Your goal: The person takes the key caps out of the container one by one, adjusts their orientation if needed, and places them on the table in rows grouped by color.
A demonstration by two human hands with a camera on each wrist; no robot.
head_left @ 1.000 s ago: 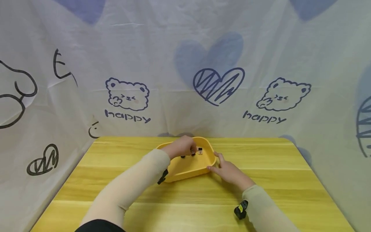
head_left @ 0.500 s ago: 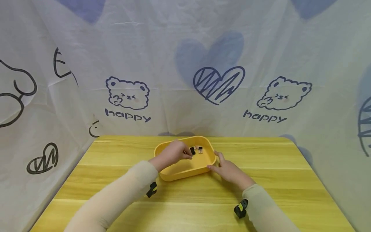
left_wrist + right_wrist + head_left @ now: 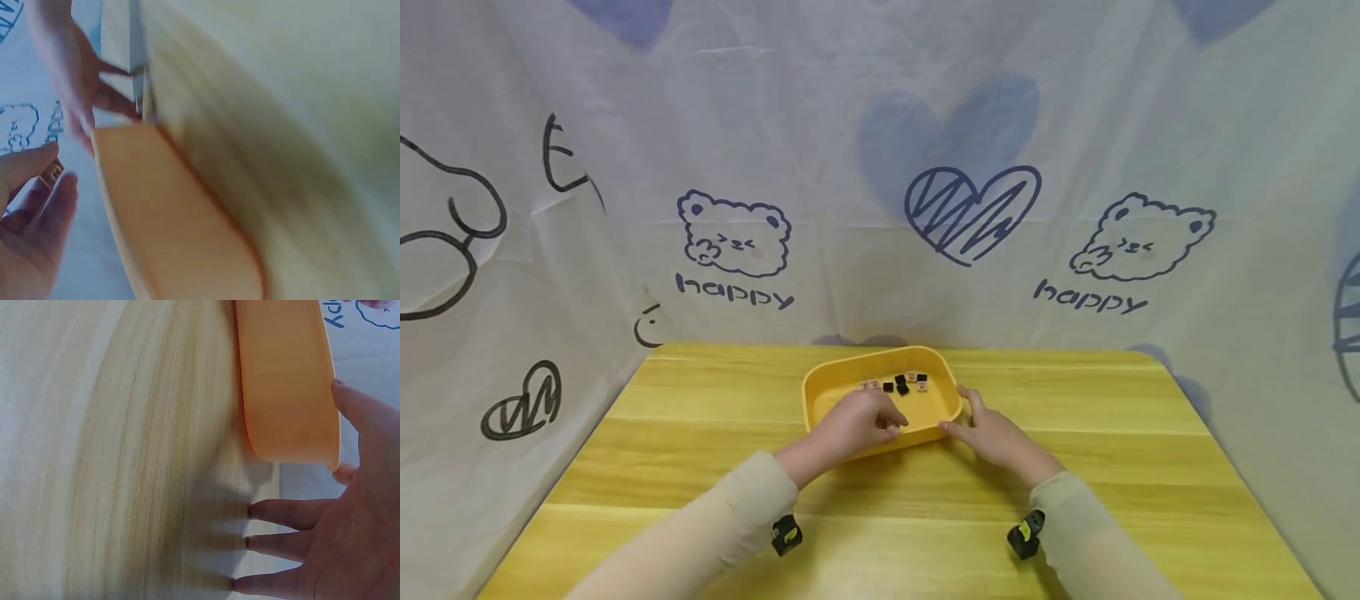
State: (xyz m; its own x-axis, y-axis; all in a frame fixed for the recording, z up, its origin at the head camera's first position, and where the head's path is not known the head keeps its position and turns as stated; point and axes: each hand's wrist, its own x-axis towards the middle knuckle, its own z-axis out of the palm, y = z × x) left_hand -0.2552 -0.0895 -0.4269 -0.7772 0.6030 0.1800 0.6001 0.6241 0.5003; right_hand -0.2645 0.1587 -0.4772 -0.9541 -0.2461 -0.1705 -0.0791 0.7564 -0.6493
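Landmark: the shallow yellow plastic tray (image 3: 850, 398) with rounded corners, standing on the pale wooden table (image 3: 1075, 467) toward its far edge, in front of the printed cloth backdrop (image 3: 880, 167).
Left hand: the left hand (image 3: 853, 427) hangs over the tray's near wall; its fingers (image 3: 37, 164) are curled, thumb and forefinger pinching a small tan tile with a dark mark (image 3: 52, 174).
Right hand: the right hand (image 3: 996, 437) lies at the tray's near right corner, fingers (image 3: 281, 512) straight and a little spread on the table, thumb against the tray's rim.
Contents: several small black and tan tiles (image 3: 901, 384) lie loose at the far side of the tray's floor.
Handling, tile: likely light, stiff and smooth; so small that only a fingertip pinch across its two flat faces will hold it, and it may slip out.
Handling, tray: looks light and rigid, apt to slide on the smooth table; best steadied at the rim or a corner.
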